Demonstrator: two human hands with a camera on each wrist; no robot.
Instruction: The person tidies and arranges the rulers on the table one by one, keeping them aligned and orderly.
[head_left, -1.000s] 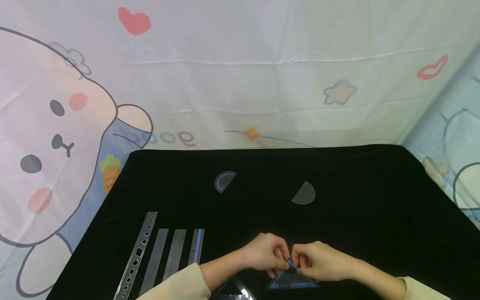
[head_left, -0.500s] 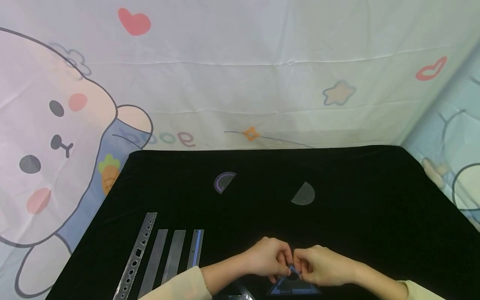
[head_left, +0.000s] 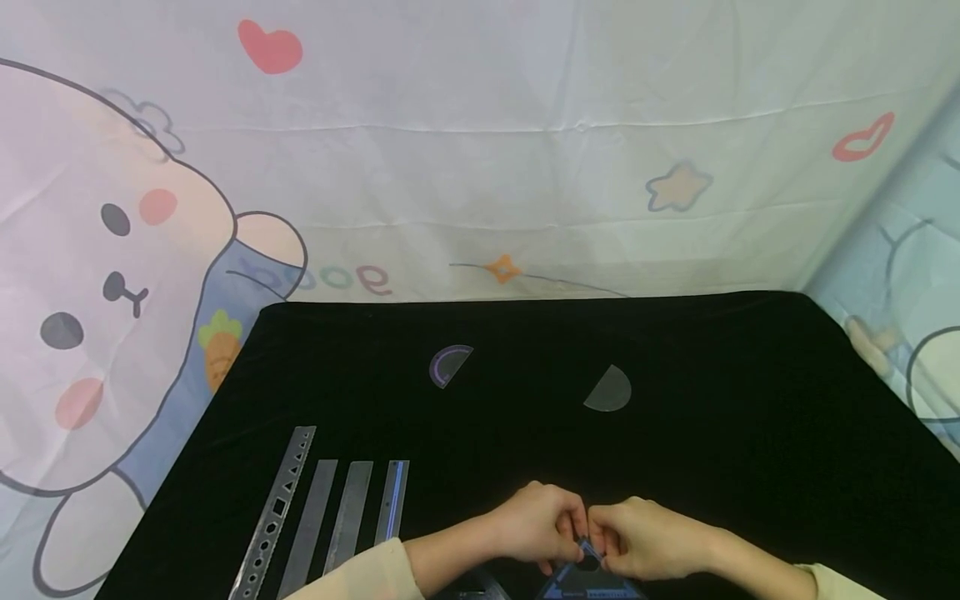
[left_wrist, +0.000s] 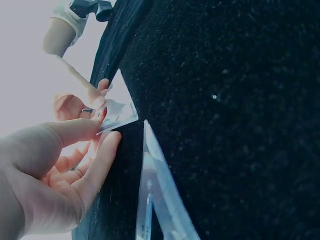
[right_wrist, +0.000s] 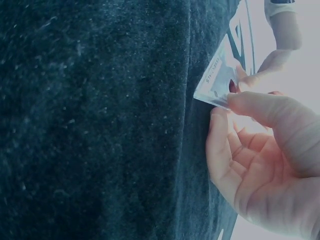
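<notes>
A clear set square (head_left: 592, 593) with blue markings and a round hole lies between both hands at the bottom of the head view. My left hand (head_left: 534, 523) pinches its left slanted side near the top corner, thumb on one face. The right hand (head_left: 648, 540) pinches the opposite slanted side, and the two hands' fingertips nearly meet. In the left wrist view, a corner of a second clear set square (left_wrist: 167, 192) points toward the held set square (left_wrist: 120, 107). The left forearm hides part of that second one in the head view.
To the left lie a long ruler with cut-out shapes (head_left: 272, 521), two plain grey rulers and a blue-striped ruler (head_left: 393, 500), side by side. Farther back are a purple-marked protractor (head_left: 452, 365) and a plain half-disc (head_left: 611, 390). A black cloth (head_left: 735, 433) covers the table.
Both hands have drawn the set square a little toward the near edge, so its base now sits lower in the head view. Their pinch has stayed the same.
</notes>
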